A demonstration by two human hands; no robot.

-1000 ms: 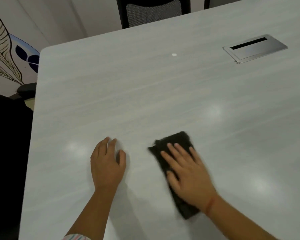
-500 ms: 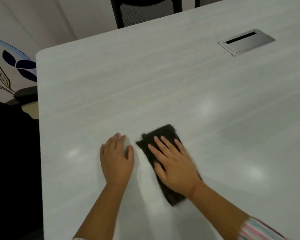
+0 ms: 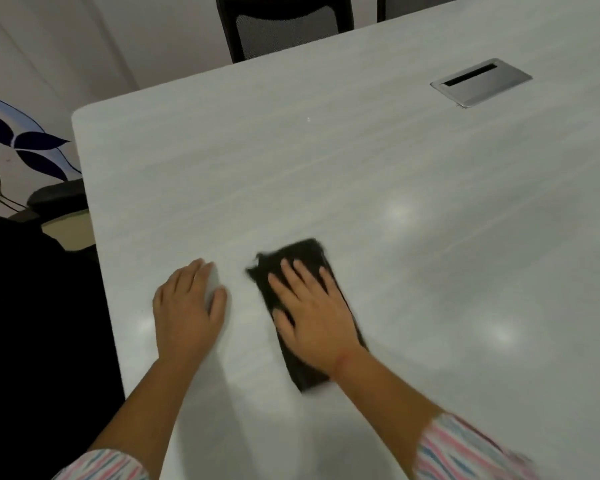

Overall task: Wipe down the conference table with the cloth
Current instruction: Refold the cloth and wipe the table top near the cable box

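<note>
A dark folded cloth (image 3: 300, 258) lies flat on the pale grey conference table (image 3: 361, 174), near its left end. My right hand (image 3: 314, 313) presses down on the cloth with straight, spread fingers and covers its middle. Both ends of the cloth stick out beyond the hand. My left hand (image 3: 187, 311) rests flat on the bare tabletop just left of the cloth, apart from it and holding nothing.
A silver cable hatch (image 3: 480, 82) is set into the table at the far right. A black mesh chair (image 3: 284, 26) stands at the far edge. Another dark chair with an armrest (image 3: 54, 197) sits along the left edge. The table's rounded corner (image 3: 78, 114) is far left.
My right hand slid the cloth leftward toward my left hand, then slightly back to the right. The left hand has stayed planted on the table. The view has shifted a little.
</note>
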